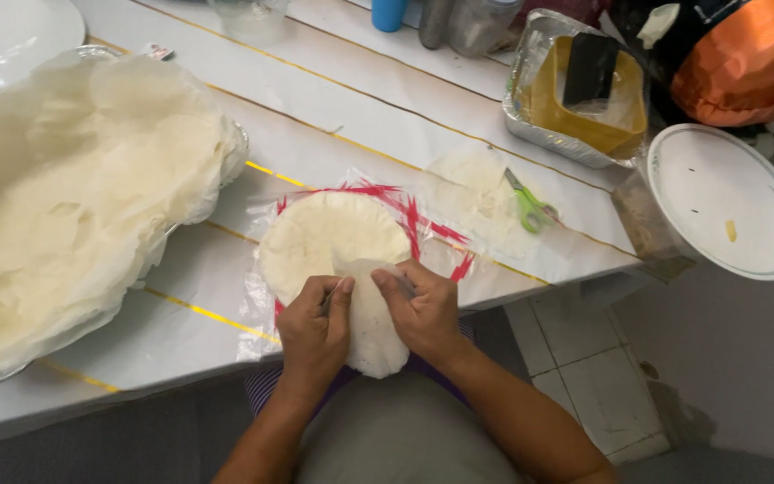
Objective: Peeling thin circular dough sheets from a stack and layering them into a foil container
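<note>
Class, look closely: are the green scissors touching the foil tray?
Apart. The head view shows bare table between the scissors and the foil tray.

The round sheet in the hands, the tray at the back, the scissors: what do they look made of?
Sheet: thin pale dough or wrapper, matte and floury, bending limply; both hands pinch it.
Tray: likely aluminium foil, shiny with crinkled walls.
Scissors: green handles look plastic; blades probably metal, too small to confirm.

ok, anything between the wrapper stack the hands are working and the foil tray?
Head view: between the round wrapper stack and the foil tray lie a loose thin sheet and green-handled scissors on it.
</note>
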